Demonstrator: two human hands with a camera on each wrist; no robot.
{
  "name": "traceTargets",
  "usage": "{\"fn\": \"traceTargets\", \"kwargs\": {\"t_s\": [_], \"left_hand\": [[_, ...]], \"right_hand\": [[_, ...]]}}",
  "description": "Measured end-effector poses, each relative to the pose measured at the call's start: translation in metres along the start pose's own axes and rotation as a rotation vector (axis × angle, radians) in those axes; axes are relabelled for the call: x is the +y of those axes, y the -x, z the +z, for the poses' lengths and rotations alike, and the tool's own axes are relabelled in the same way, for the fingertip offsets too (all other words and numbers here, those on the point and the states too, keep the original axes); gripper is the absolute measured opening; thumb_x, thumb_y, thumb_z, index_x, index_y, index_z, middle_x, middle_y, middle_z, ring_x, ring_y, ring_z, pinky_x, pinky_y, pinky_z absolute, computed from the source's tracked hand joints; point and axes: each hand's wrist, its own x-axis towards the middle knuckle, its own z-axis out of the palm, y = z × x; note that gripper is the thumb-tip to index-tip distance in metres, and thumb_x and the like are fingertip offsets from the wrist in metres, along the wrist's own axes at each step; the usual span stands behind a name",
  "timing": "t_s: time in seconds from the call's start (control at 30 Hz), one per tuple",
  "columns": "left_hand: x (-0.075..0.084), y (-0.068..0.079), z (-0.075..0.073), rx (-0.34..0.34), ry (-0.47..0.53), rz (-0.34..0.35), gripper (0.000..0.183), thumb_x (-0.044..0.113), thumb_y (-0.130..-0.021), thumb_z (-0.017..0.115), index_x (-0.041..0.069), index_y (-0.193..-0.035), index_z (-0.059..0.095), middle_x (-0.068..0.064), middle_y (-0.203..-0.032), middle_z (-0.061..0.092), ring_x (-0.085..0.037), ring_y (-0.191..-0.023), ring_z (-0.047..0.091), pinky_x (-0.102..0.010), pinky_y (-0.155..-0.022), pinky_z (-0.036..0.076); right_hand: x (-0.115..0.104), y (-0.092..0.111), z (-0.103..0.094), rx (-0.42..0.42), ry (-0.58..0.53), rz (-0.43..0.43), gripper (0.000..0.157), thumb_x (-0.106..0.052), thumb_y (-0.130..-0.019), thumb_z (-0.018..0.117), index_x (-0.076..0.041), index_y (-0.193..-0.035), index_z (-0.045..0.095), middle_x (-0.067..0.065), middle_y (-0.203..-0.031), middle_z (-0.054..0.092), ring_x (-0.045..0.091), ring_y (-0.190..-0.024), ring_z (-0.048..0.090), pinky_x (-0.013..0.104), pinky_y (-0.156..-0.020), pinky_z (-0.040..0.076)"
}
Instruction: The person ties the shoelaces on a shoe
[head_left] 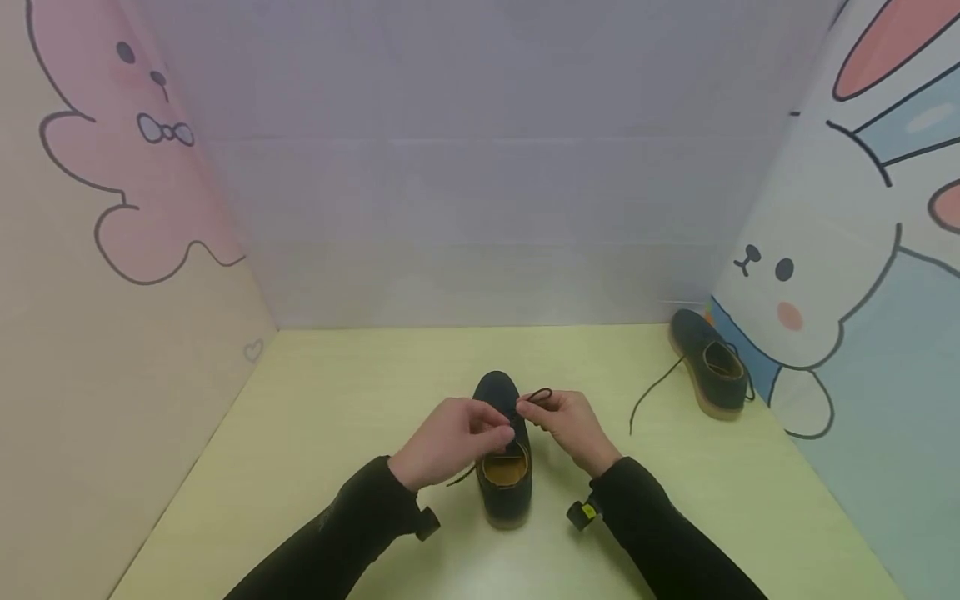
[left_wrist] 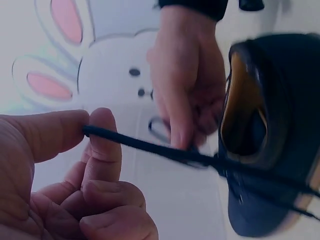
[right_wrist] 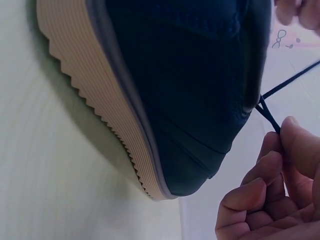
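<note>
A dark lace-up shoe (head_left: 507, 504) with a tan sole stands on the table, toe pointing away from me. Over its left side, my left hand (head_left: 459, 440) pinches a shoelace (left_wrist: 150, 146) between thumb and index finger; the lace runs taut across the left wrist view towards the shoe. My right hand (head_left: 567, 423) is at the shoe's right side, thumb and fingers pinching lace, and a small lace loop (head_left: 546, 392) sticks up above its fingertips. Between the shoe and that hand, the strands cross in the right wrist view. My left hand partly covers the lacing area in the head view.
At the back right of the pale yellow table (head_left: 360, 367), a second dark shoe (head_left: 693, 337) sits against the wall, its loose lace (head_left: 651, 392) trailing on the table. Walls with cartoon animals enclose the left and right sides, and a plain wall (head_left: 480, 208) the back.
</note>
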Motion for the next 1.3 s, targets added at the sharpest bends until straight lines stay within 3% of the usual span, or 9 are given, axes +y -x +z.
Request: {"fn": "traceTargets", "kwargs": {"t_s": [0.17, 0.27, 0.33, 0.43, 0.6, 0.67, 0.83, 1.07, 1.3], "left_hand": [[0.021, 0.005, 0.030, -0.261, -0.189, 0.187, 0.030, 0.031, -0.103, 0.072, 0.013, -0.126, 0.079, 0.006, -0.092, 0.080, 0.005, -0.078, 0.065, -0.016, -0.077, 0.053], [0.027, 0.010, 0.033, -0.428, -0.262, 0.289, 0.030, 0.033, -0.106, 0.069, 0.017, -0.129, 0.078, 0.011, -0.090, 0.078, 0.009, -0.073, 0.061, -0.013, -0.074, 0.052], [0.026, 0.010, 0.028, -0.466, -0.251, 0.302, 0.029, 0.033, -0.107, 0.066, 0.017, -0.129, 0.078, 0.014, -0.096, 0.079, 0.011, -0.080, 0.063, -0.013, -0.078, 0.053], [0.017, 0.006, 0.014, -0.356, -0.203, 0.264, 0.023, 0.030, -0.107, 0.067, 0.017, -0.121, 0.081, 0.012, -0.104, 0.081, 0.009, -0.089, 0.065, -0.016, -0.084, 0.055], [-0.014, -0.007, -0.012, 0.151, -0.303, 0.143, 0.012, 0.021, -0.102, 0.074, 0.015, -0.104, 0.084, 0.006, -0.096, 0.081, -0.005, -0.080, 0.067, -0.028, -0.076, 0.055], [-0.028, -0.011, -0.016, 0.271, -0.357, 0.074, 0.008, 0.020, -0.099, 0.078, 0.015, -0.099, 0.085, 0.005, -0.095, 0.081, -0.012, -0.082, 0.070, -0.034, -0.079, 0.057], [-0.049, -0.015, -0.007, 0.247, -0.396, 0.018, 0.009, 0.023, -0.095, 0.082, 0.017, -0.100, 0.087, 0.003, -0.098, 0.082, -0.023, -0.104, 0.076, -0.043, -0.090, 0.060], [-0.051, -0.024, 0.016, 0.272, -0.555, 0.106, 0.013, 0.028, -0.095, 0.083, 0.019, -0.102, 0.088, 0.004, -0.093, 0.078, -0.020, -0.094, 0.068, -0.032, -0.074, 0.054], [-0.049, -0.032, 0.030, 0.303, -0.587, 0.117, 0.012, 0.029, -0.095, 0.083, 0.020, -0.101, 0.088, 0.004, -0.092, 0.080, -0.016, -0.089, 0.066, -0.028, -0.070, 0.054]], "right_hand": [[0.000, 0.000, -0.004, -0.023, 0.026, -0.019, 0.025, -0.029, -0.100, 0.078, -0.008, -0.111, 0.084, 0.003, -0.107, 0.080, 0.014, -0.089, 0.063, 0.031, -0.079, 0.050], [-0.001, 0.000, -0.005, -0.041, 0.032, -0.033, 0.024, -0.029, -0.100, 0.077, -0.009, -0.111, 0.084, 0.002, -0.105, 0.080, 0.016, -0.085, 0.061, 0.030, -0.077, 0.050], [-0.001, 0.000, -0.006, -0.049, 0.028, -0.039, 0.025, -0.028, -0.101, 0.077, -0.008, -0.112, 0.083, 0.002, -0.103, 0.079, 0.017, -0.084, 0.061, 0.030, -0.076, 0.049], [-0.001, 0.000, -0.006, -0.056, 0.014, -0.027, 0.027, -0.028, -0.100, 0.077, -0.005, -0.114, 0.082, 0.001, -0.100, 0.078, 0.017, -0.084, 0.060, 0.029, -0.075, 0.048], [-0.001, 0.000, -0.005, -0.049, 0.005, -0.007, 0.031, -0.029, -0.100, 0.078, -0.003, -0.117, 0.081, 0.000, -0.096, 0.076, 0.018, -0.084, 0.058, 0.030, -0.074, 0.046], [-0.001, 0.000, -0.005, -0.045, 0.004, -0.002, 0.030, -0.028, -0.100, 0.078, -0.003, -0.116, 0.081, 0.000, -0.096, 0.076, 0.020, -0.084, 0.058, 0.030, -0.074, 0.046], [0.001, 0.000, -0.006, -0.043, 0.010, 0.000, 0.029, -0.028, -0.099, 0.078, -0.003, -0.115, 0.082, 0.001, -0.095, 0.075, 0.020, -0.083, 0.058, 0.029, -0.073, 0.045], [-0.002, 0.001, -0.006, -0.048, -0.011, -0.004, 0.031, -0.027, -0.099, 0.078, -0.001, -0.115, 0.081, 0.000, -0.094, 0.076, 0.019, -0.082, 0.057, 0.029, -0.073, 0.045], [-0.003, 0.002, -0.005, -0.050, -0.021, 0.005, 0.032, -0.025, -0.099, 0.078, 0.001, -0.117, 0.080, -0.002, -0.093, 0.074, 0.019, -0.082, 0.057, 0.028, -0.073, 0.044]]}}
